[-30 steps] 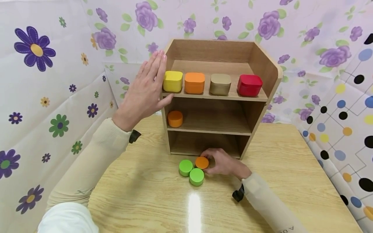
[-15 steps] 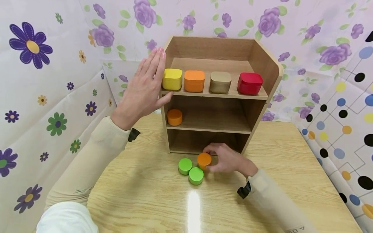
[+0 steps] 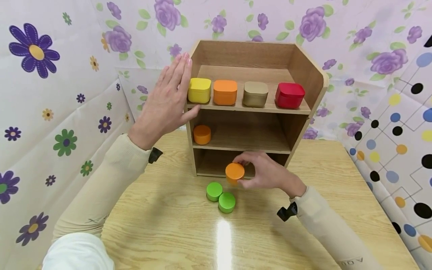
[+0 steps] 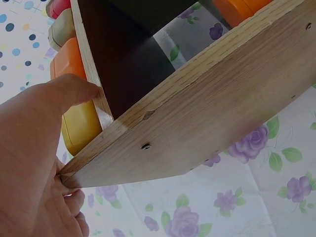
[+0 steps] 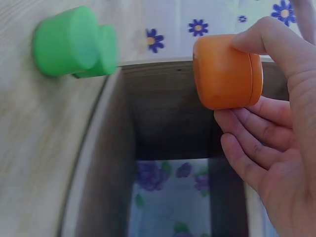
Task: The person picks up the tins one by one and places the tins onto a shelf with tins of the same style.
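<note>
A round orange lidded box (image 3: pixel 234 171) is pinched between the thumb and fingers of my right hand (image 3: pixel 270 173), raised in front of the bottom compartment of the wooden shelf (image 3: pixel 246 148). In the right wrist view the thumb lies on one side of the orange box (image 5: pixel 222 74) and the fingertips on the other. My left hand (image 3: pixel 165 99) lies with straight fingers against the shelf's left side, its thumb (image 4: pixel 81 91) touching the front edge of the top board. Two round green boxes (image 3: pixel 214 191) stand side by side on the table, in front of the shelf.
Along the top board stand a yellow box (image 3: pixel 199 90), an orange rounded-square box (image 3: pixel 225 92), a beige box (image 3: pixel 255 94) and a red box (image 3: pixel 290 95). Another round orange box (image 3: pixel 202 135) sits at the left of the middle compartment. Printed cloth surrounds the wooden table (image 3: pixel 162 225).
My right hand has lifted the round orange box from beside the green boxes, up toward the bottom compartment. The left hand stays at the shelf's side.
</note>
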### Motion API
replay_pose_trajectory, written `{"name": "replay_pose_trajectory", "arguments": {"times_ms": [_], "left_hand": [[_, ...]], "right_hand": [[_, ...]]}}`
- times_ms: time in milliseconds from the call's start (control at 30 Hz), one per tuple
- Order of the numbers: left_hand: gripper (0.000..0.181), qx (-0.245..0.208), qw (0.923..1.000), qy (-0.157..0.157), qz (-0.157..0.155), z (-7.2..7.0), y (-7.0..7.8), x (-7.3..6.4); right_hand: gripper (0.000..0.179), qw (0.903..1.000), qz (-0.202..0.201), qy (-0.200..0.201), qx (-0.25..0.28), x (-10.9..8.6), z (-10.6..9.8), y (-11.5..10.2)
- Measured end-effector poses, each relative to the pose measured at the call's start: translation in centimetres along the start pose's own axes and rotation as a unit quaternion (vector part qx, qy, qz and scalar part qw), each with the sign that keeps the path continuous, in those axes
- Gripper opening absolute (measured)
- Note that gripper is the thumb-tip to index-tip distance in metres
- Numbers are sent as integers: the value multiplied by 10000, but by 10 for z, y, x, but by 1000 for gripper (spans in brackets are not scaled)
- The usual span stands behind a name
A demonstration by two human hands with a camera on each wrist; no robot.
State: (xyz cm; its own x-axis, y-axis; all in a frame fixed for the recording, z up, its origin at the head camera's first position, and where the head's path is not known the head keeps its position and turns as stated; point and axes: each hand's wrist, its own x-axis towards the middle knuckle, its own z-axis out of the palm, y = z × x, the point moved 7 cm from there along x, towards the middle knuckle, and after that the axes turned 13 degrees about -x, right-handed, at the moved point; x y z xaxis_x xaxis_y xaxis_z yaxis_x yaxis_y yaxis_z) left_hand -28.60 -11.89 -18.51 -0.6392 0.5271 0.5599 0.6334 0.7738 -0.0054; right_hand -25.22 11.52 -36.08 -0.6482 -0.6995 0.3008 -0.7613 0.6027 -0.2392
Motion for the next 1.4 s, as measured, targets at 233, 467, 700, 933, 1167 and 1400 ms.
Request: {"name": "replay_pose_trajectory", "arguments": {"times_ms": [233,467,700,933,1167,1400], "left_hand": [[102,-11,10000,7,-1,0,1,1],[102,-44,10000,-3,-61,0,0,-1],[102,-34,10000,67,-37,0,0,-1],[102,-21,10000,74,-28,-1,0,-1],[101,-73,9999,90,-37,0,-1,0],[101,-80,9999,98,-27,0,-1,-1]], "right_hand": [[51,9989,32,466,-5,14,-26,-5],[50,9938,-121,1108,19,32,-40,-5],[52,9917,146,1273,-51,48,-40,3],[51,9894,451,1383,-38,61,-37,9],[52,9882,877,1252,111,67,-29,18],[52,9872,1107,1115,259,71,-23,25]]}}
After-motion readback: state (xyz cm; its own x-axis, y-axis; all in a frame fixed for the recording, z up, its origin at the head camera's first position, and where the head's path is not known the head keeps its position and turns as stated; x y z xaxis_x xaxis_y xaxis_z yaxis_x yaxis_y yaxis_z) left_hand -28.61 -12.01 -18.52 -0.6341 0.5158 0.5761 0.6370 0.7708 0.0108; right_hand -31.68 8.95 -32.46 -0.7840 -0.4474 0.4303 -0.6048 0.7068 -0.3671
